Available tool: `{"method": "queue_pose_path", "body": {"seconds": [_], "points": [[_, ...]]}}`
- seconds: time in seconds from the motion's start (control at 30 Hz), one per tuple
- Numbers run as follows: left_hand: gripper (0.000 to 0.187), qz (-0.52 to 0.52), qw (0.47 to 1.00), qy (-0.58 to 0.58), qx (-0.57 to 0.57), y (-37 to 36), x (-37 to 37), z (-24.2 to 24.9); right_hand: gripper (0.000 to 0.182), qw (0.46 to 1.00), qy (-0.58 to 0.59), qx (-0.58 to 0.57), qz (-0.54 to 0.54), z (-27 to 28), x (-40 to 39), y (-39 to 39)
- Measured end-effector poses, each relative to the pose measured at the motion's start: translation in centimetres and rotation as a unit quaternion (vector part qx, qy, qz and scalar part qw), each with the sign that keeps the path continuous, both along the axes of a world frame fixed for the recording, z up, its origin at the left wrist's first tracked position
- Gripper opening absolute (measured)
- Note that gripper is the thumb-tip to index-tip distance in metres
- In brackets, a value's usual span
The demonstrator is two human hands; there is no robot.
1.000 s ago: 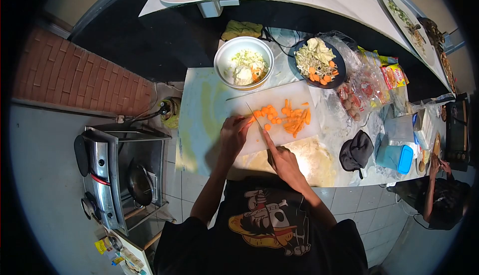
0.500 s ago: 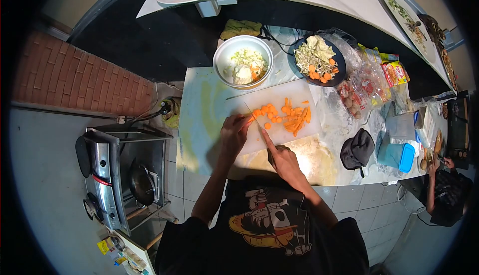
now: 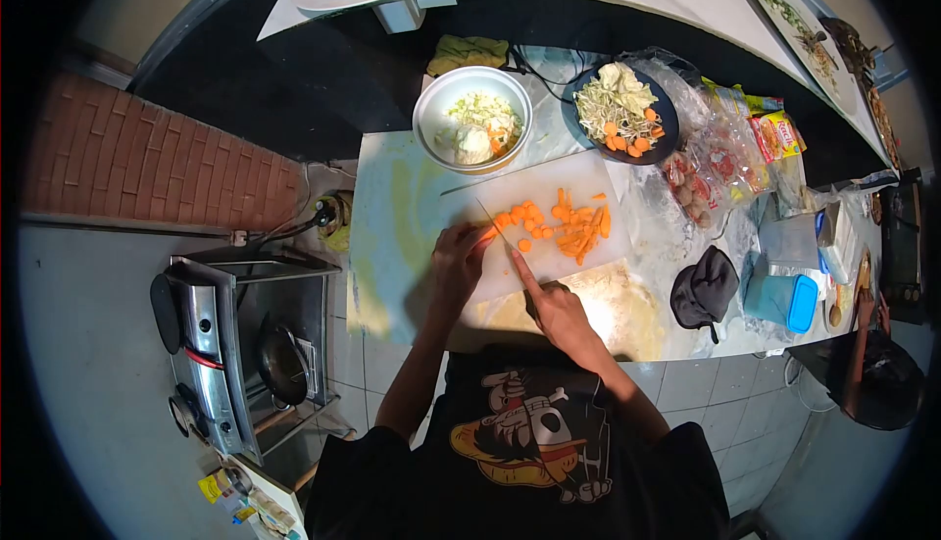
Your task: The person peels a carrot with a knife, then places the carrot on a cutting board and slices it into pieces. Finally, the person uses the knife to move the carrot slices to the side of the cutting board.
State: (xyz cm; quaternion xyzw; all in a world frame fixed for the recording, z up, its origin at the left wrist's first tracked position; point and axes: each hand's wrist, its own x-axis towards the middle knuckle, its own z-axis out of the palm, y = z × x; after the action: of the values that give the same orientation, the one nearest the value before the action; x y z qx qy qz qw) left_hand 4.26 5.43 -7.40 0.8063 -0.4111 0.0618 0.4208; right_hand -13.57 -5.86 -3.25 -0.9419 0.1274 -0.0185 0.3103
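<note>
My left hand (image 3: 459, 258) grips an orange carrot (image 3: 487, 233) at the left part of the white cutting board (image 3: 578, 175). My right hand (image 3: 554, 305) is closed round the handle of a knife (image 3: 495, 223), its index finger stretched along the blade. The blade stands against the carrot's cut end. Round carrot slices (image 3: 524, 215) lie just right of the blade, and longer carrot pieces (image 3: 586, 231) lie farther right on the board.
Beyond the board stand a white bowl (image 3: 428, 140) of chopped vegetables and a dark plate (image 3: 667, 126) of sprouts and carrot. A black cap (image 3: 704, 288) and a blue-lidded container (image 3: 801, 304) lie right. Another person (image 3: 872, 373) is at far right; a stove (image 3: 204, 319) stands left.
My hands and the knife stay nearly in place at the carrot. At the far right, the other person has leaned and shifted their arms. The view has moved slightly.
</note>
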Motion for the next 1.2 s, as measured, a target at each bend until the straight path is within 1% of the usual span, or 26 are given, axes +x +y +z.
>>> {"method": "queue_pose_path", "body": {"seconds": [0.07,0.17,0.3,0.37,0.47,0.57,0.63,0.7,0.77,0.83,0.87,0.9,0.97,1.03,1.07,1.1,1.17,1.2], "points": [[0.025,-0.003,1.0,-0.003,0.002,0.1,-0.1,-0.1,0.096,0.999,0.033,-0.001,0.006,0.2,0.1,-0.1],[0.026,0.002,1.0,0.001,0.013,0.1,0.0,-0.4,0.098,0.999,0.046,0.004,0.017,0.8,0.3,-0.5],[0.026,0.005,1.0,-0.019,0.001,0.1,-0.2,-0.4,0.099,0.999,0.038,-0.024,0.019,0.2,0.3,-0.6],[0.026,0.006,0.999,-0.033,-0.004,0.1,0.1,-0.5,0.099,0.998,0.063,0.022,0.011,-0.1,0.5,-0.7],[0.026,0.01,1.0,-0.014,0.002,0.0,-0.1,-0.6,0.099,0.998,0.064,0.006,0.002,0.1,0.7,-0.3],[0.026,0.01,1.0,-0.023,-0.002,-0.1,0.3,0.3,0.099,0.999,0.047,0.013,-0.006,-0.7,0.6,0.1],[0.025,0.026,0.998,0.027,0.043,0.1,-0.3,0.7,0.098,0.999,0.043,0.021,-0.007,-0.9,0.6,-0.1],[0.025,0.021,0.998,0.005,0.054,0.3,-0.3,0.8,0.097,0.999,0.04,0.028,-0.013,-0.9,0.4,-0.4],[0.024,0.015,0.998,-0.019,0.065,0.6,0.1,0.9,0.095,0.999,0.02,0.03,-0.004,-0.7,0.4,-0.6],[0.028,-0.022,0.996,0.021,0.088,1.0,0.4,0.8,0.094,1.0,-0.005,0.024,-0.015,-0.7,0.1,-0.6],[0.028,-0.022,0.996,0.021,0.087,1.0,0.5,0.7,0.092,0.999,-0.028,0.017,-0.027,-0.7,-0.1,-0.7],[0.029,-0.025,0.995,0.035,0.087,1.0,0.5,0.7,0.092,0.999,-0.027,0.016,-0.026,-0.8,-0.3,-0.9],[0.03,-0.028,0.995,0.049,0.087,0.9,0.5,0.7,0.088,0.994,-0.052,0.075,-0.059,-1.0,-0.8,-1.4],[0.033,-0.007,0.996,-0.02,0.092,0.5,0.2,1.6,0.086,0.992,-0.04,0.091,-0.077,-0.4,-1.2,-2.0],[0.033,-0.008,0.996,-0.019,0.091,0.2,0.0,1.9,0.083,0.989,-0.028,0.108,-0.094,-0.1,-1.4,-2.2],[0.035,-0.015,0.996,-0.03,0.084,0.1,-0.1,2.2,0.083,0.989,-0.028,0.107,-0.094,0.0,-1.6,-2.4],[0.037,-0.018,0.996,-0.042,0.077,-0.4,-0.5,2.8,0.078,0.988,-0.033,0.111,-0.104,0.1,-2.0,-2.8],[0.037,-0.032,0.994,-0.043,0.099,-0.7,-1.1,3.0,0.074,0.984,-0.016,0.133,-0.119,0.7,-2.0,-3.0]]}}
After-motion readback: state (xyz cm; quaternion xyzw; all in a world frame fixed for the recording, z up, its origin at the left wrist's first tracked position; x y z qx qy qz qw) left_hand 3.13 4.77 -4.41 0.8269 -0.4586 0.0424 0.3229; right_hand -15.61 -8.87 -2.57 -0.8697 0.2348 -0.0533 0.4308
